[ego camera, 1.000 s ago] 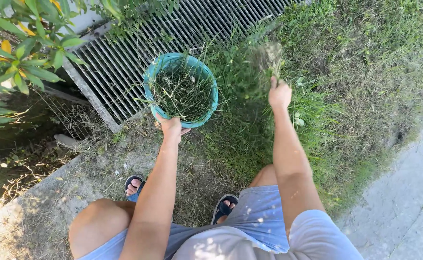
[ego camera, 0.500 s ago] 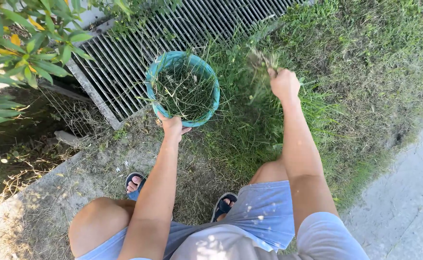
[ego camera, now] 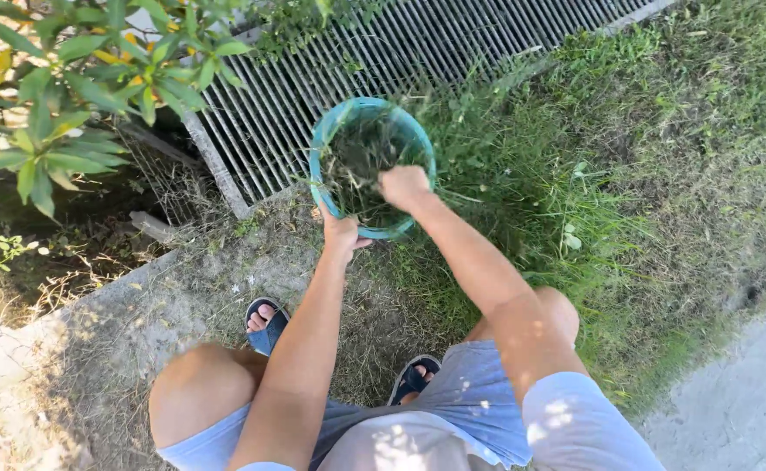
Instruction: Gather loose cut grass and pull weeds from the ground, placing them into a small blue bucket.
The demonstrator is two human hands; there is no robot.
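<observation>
Squatting by a grey metal drain grate (ego camera: 418,52), the person is gripping the near rim of a round teal plastic bucket (ego camera: 330,131) with the left hand (ego camera: 341,234), while the right hand (ego camera: 403,187) is hovering fisted over its mouth, clutching pulled green grass (ego camera: 361,161) that's hanging into the bucket.

The teal bucket (ego camera: 371,166) stood upright on the ground at the near edge of the metal grate (ego camera: 374,61), its round mouth facing up. Its thin rim was bright turquoise, and the inside was dark, partly filled with loose pulled grass (ego camera: 358,161), with a few green blades hanging over the rim on the side toward the grate. The near wall of the bucket lay just off the grate, over bare dry soil.
</observation>
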